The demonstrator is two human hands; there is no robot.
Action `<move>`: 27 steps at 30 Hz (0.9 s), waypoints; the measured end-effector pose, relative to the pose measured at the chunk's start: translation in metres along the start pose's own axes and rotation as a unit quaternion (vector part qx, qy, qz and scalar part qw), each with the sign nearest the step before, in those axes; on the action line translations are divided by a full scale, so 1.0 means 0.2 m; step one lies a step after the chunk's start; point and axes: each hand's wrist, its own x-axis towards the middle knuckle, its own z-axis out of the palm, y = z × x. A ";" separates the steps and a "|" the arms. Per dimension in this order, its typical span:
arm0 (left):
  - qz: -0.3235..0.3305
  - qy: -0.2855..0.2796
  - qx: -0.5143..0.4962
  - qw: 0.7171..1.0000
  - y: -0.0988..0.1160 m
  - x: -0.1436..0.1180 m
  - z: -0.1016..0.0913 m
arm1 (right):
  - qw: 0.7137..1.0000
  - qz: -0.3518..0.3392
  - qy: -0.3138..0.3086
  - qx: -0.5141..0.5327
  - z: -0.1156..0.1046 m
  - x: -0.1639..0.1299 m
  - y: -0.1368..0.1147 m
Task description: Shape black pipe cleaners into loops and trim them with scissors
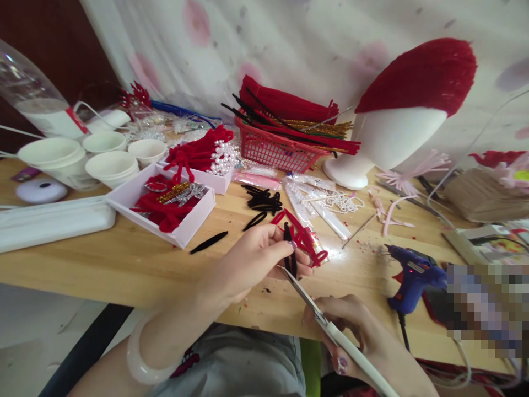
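Note:
My left hand [264, 253] pinches a black pipe-cleaner piece [290, 251] between thumb and fingers, over the table's front part. In my right hand [359, 325] is a pair of scissors [314, 309] with pale handles, its metal tips at the lower end of the black piece. Beyond my left hand lie red pipe-cleaner loops [303, 231] and a heap of black loops [262, 198]. A single black loop [255, 221] rests beside the heap. To the left of the hand, a flat black pointed strip [209, 242] lies on the wood.
A white box [194, 226] holds red and glittery pieces. Behind stands a red basket [273, 149] of pipe cleaners. Paper cups [111, 171] are at left. A blue glue gun [415, 275] sits at right, below a white foam head [397, 132] with a red covering.

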 end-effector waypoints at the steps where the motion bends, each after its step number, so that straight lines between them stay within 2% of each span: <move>1: -0.001 0.002 0.000 1.000 0.00 0.00 0.00 | 1.000 -0.004 -0.008 -0.001 0.00 0.00 0.00; 8: -0.005 0.005 -0.006 1.000 -0.01 0.00 0.00 | 0.999 -0.012 -0.034 0.002 0.00 0.02 -0.01; 14: -0.003 0.002 -0.012 1.000 -0.01 0.00 0.00 | 1.000 0.002 -0.003 -0.013 0.00 0.01 -0.04; 20: -0.013 0.006 -0.019 1.000 -0.02 0.00 0.00 | 0.998 0.038 -0.048 0.013 0.01 0.04 -0.05; 24: 0.058 0.019 -0.084 0.995 -0.03 0.00 -0.01 | 0.998 0.019 -0.038 -0.039 0.01 0.02 -0.05; 27: 0.112 0.051 -0.156 0.980 -0.04 0.00 -0.01 | 0.996 -0.007 0.031 -0.079 0.01 0.00 -0.04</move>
